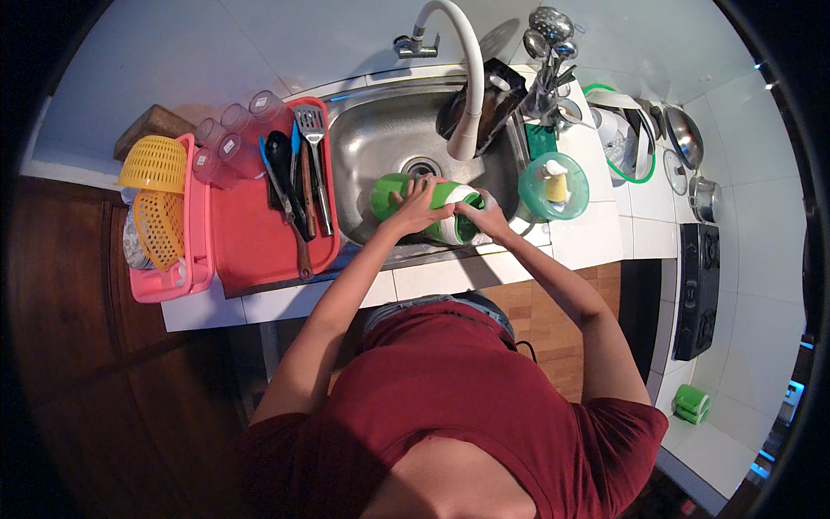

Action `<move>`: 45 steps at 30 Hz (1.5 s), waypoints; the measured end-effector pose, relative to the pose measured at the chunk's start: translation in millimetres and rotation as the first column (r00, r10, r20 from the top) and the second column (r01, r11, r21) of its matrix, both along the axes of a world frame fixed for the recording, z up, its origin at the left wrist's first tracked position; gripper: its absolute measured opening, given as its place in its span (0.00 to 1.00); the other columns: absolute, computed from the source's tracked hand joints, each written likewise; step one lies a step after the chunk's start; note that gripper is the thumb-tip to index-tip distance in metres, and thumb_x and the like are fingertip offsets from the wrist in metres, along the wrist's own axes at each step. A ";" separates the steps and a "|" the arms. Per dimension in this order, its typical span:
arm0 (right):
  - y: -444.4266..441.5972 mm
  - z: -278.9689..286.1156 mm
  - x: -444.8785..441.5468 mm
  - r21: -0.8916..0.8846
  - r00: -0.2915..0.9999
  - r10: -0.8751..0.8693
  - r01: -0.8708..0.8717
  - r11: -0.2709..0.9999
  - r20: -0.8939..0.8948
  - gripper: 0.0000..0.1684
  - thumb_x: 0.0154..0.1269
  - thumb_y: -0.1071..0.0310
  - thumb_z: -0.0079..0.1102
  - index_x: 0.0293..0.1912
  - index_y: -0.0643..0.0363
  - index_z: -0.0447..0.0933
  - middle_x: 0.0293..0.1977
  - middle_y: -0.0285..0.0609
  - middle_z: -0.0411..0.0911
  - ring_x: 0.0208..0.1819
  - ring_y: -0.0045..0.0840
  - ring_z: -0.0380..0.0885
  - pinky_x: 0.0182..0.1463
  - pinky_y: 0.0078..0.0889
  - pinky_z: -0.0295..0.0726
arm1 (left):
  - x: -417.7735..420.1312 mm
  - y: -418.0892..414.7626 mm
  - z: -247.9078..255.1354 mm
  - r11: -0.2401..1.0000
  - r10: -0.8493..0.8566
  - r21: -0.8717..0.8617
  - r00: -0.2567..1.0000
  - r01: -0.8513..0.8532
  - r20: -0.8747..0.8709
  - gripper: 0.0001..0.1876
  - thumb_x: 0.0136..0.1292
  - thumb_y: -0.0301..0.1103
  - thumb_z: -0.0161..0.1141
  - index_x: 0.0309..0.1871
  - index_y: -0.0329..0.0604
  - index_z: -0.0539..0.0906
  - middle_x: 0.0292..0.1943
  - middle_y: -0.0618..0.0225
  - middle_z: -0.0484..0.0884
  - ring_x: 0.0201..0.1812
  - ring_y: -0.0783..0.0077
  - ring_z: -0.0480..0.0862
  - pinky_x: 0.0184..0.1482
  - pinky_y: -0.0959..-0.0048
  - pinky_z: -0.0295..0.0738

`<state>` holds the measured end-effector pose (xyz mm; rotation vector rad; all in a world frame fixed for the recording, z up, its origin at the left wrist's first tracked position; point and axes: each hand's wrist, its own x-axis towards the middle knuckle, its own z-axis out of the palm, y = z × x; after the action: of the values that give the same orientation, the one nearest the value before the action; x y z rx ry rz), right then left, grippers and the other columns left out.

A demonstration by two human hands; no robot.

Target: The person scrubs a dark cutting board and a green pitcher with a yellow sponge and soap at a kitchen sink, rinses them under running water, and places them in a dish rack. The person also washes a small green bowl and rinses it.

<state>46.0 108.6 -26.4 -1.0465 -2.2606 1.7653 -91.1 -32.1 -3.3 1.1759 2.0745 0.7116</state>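
A green plastic container (384, 198) with a white rim band lies on its side over the front of the steel sink (363, 130), its mouth facing right. My left hand (418, 206) rests across its body with the fingers spread, holding it. At the mouth, my right hand (485, 215) grips the rim, and some of its fingers are hidden. Whitish suds seem to show on the right hand. Behind the container is the sink drain (421, 166). The white gooseneck faucet (476, 84) arches above, and I see no water running from it.
Left of the sink, a red tray (246, 250) holds clear cups (235, 117), a slotted turner (311, 123) and tongs (285, 201). A dark board (499, 97) leans in the sink. To the right are a teal bowl (528, 194) with a sponge (556, 188) and a utensil holder (541, 97).
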 end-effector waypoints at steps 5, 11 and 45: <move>-3.4 16.3 2.8 0.170 0.999 0.036 -0.034 0.985 -0.006 0.44 0.41 0.49 0.67 0.52 0.70 0.65 0.44 0.55 0.73 0.46 0.34 0.74 0.49 0.30 0.71 | 6.1 -2.4 -8.1 0.998 0.011 0.063 0.998 -0.007 -0.057 0.38 0.51 0.59 0.54 0.63 0.56 0.55 0.67 0.55 0.44 0.67 0.42 0.41 0.56 0.30 0.32; -2.5 24.8 0.0 0.163 0.996 0.091 -0.087 0.983 -0.020 0.44 0.41 0.49 0.66 0.53 0.67 0.64 0.44 0.56 0.73 0.47 0.35 0.74 0.50 0.30 0.71 | 1.7 -1.5 -12.3 0.998 -0.025 0.059 0.999 0.028 -0.047 0.42 0.48 0.64 0.53 0.63 0.56 0.53 0.68 0.55 0.42 0.67 0.39 0.40 0.55 0.27 0.33; -17.3 51.6 -78.3 0.327 0.947 0.273 -0.208 0.922 -0.170 0.30 0.45 0.47 0.65 0.30 0.71 0.78 0.19 0.48 0.77 0.23 0.23 0.76 0.30 0.28 0.74 | -87.3 -39.9 34.4 0.943 0.075 0.334 0.970 0.007 -0.230 0.16 0.56 0.40 0.58 0.44 0.41 0.73 0.39 0.57 0.75 0.45 0.55 0.74 0.48 0.64 0.68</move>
<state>-32.4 91.3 25.2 -0.5130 -2.4995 1.4483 -178.4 -72.0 31.1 1.4766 2.2353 1.0109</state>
